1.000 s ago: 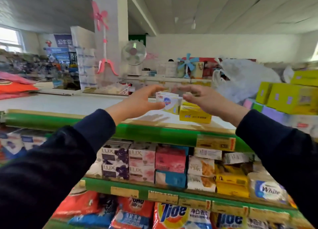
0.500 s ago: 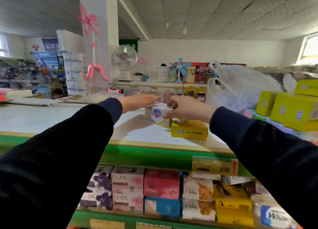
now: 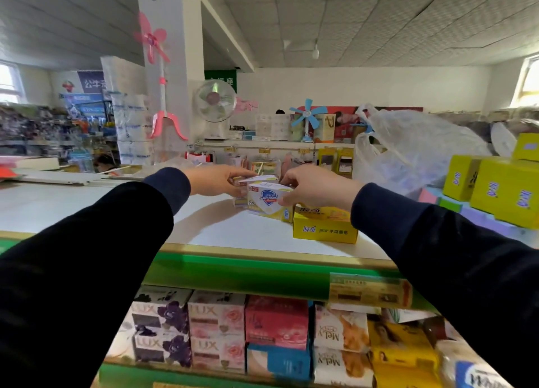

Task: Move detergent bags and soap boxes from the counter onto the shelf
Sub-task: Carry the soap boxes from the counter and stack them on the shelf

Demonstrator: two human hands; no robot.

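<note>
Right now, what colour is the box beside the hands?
Yellow box, clearest in the head view.

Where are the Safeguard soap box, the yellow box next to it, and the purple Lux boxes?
Safeguard soap box (image 3: 267, 198): head view, on its blue shield logo.
Yellow box (image 3: 324, 231): head view, on its front face with the writing.
Purple Lux boxes (image 3: 161, 326): head view, on the stack's front, left of the shelf row.

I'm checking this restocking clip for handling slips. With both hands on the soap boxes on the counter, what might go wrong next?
The left hand and right hand pinch the stacked Safeguard boxes only by their ends, so a box may slip out when lifted. The yellow box sits against them, near the counter edge, and could get knocked off.
</note>
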